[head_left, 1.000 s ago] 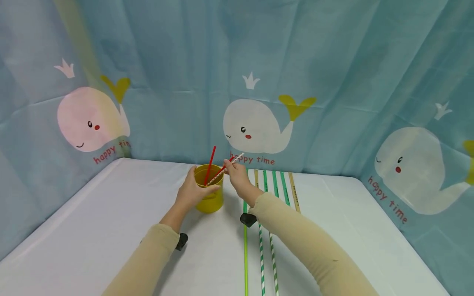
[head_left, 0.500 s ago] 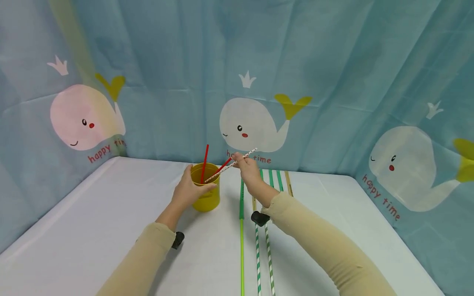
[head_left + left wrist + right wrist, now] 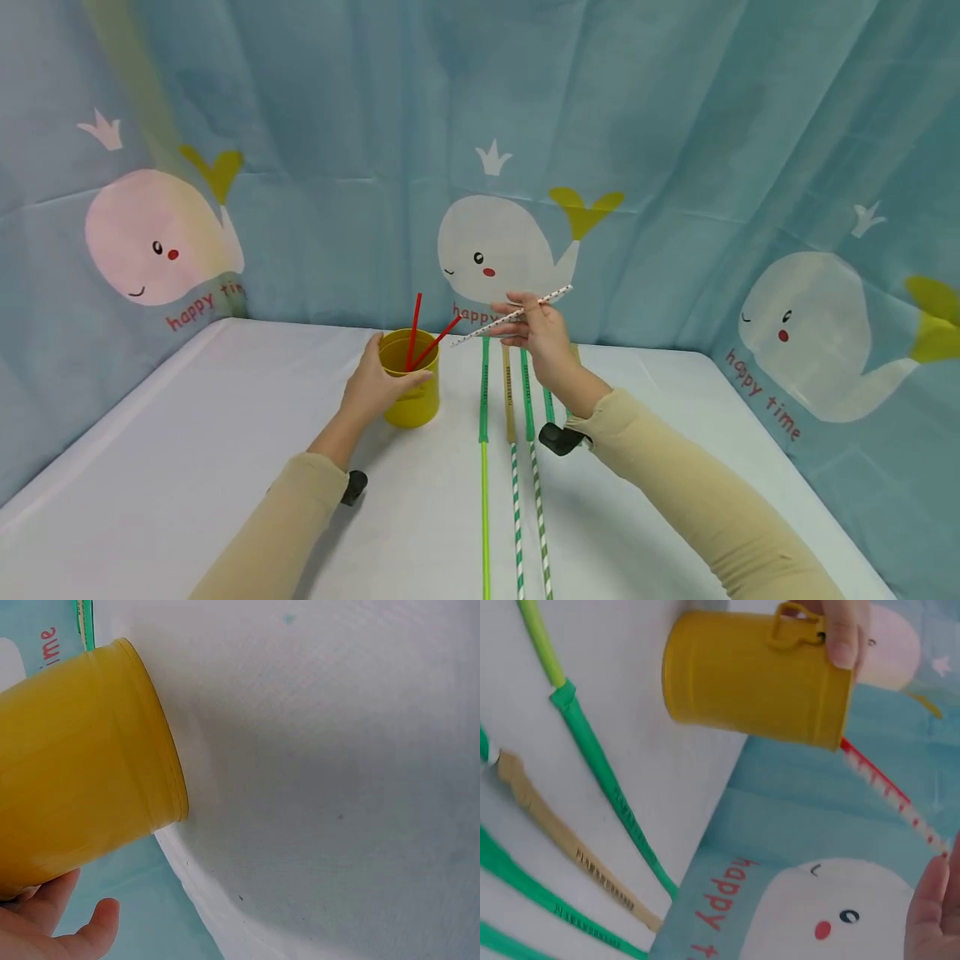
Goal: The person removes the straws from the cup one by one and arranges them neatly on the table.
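Observation:
My left hand [image 3: 375, 387] grips a small yellow bucket [image 3: 414, 407] near its rim, thumb across the near side and fingers on the left. Two red straws [image 3: 416, 329] lean inside the bucket. To its right, my right hand [image 3: 551, 337] holds a white straw with red dots [image 3: 480, 328], pinched near its upper end. That dotted straw slants, its lower tip raised just right of the bucket. In the right wrist view, the bucket's side lug [image 3: 795, 628] and the dotted straw [image 3: 900, 799] in front of a red straw show. The left wrist view has the bucket's side [image 3: 82, 757].
Right of the bucket, green printed strips [image 3: 483, 400] and a tan strip [image 3: 510, 400] lie lengthwise on the white table [image 3: 225, 467]. A lime straw [image 3: 485, 517] and striped green-white straws [image 3: 517, 525] extend from their near ends. A blue whale-print curtain [image 3: 337, 233] stands behind.
My right hand has moved right and slightly up, drawing the dotted straw out of the bucket, its other fingers now spread. The left hand keeps its grip on the bucket. The view has shifted slightly.

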### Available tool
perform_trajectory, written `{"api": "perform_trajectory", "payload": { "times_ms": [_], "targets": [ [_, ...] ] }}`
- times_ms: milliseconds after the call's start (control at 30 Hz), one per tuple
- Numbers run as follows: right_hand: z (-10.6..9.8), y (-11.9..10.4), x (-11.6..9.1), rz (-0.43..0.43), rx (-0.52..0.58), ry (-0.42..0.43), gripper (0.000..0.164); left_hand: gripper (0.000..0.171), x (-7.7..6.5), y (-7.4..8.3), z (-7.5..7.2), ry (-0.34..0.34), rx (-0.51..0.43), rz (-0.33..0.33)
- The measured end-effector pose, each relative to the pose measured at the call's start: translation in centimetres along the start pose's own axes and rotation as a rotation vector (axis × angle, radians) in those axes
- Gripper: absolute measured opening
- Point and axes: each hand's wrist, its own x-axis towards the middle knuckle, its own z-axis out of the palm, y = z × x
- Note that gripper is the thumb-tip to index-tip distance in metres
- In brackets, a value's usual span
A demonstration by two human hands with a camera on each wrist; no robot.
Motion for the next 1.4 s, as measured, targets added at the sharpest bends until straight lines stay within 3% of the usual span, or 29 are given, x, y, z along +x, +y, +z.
{"api": "perform_trajectory", "payload": {
  "times_ms": [167,367,567,700,867,1133,1400],
  "targets": [
    [-1.5,-0.8,-0.5,0.036,-0.017,-0.051,0.038,0.113,0.0,0.0,-0.1,-0.002,0.002,0.003],
    [-4.2,-1.2,-1.3,0.102,-0.154,-0.075,0.043,0.113,-0.1,0.0,-0.1,-0.004,0.007,0.002],
    [-6.5,-1.0,-2.1,0.084,-0.236,-0.026,0.045,0.114,0.0,0.0,-0.1,-0.003,0.016,0.006],
    [-7.4,-0.6,-2.8,0.046,-0.260,0.005,0.030,0.114,0.0,0.0,0.0,-0.004,0.013,0.008],
    [-8.3,-0.1,-3.4,-0.013,-0.296,-0.026,0.022,0.113,0.0,-0.1,0.0,-0.001,0.013,0.008],
    [-10.2,0.8,-4.1,0.045,-0.430,-0.176,0.055,0.114,-0.1,-0.1,0.0,-0.006,0.016,0.016],
    [-11.8,2.2,-5.0,0.006,-0.551,-0.392,0.073,0.113,-0.1,-0.2,0.0,-0.011,0.012,0.022]
  ]
}}
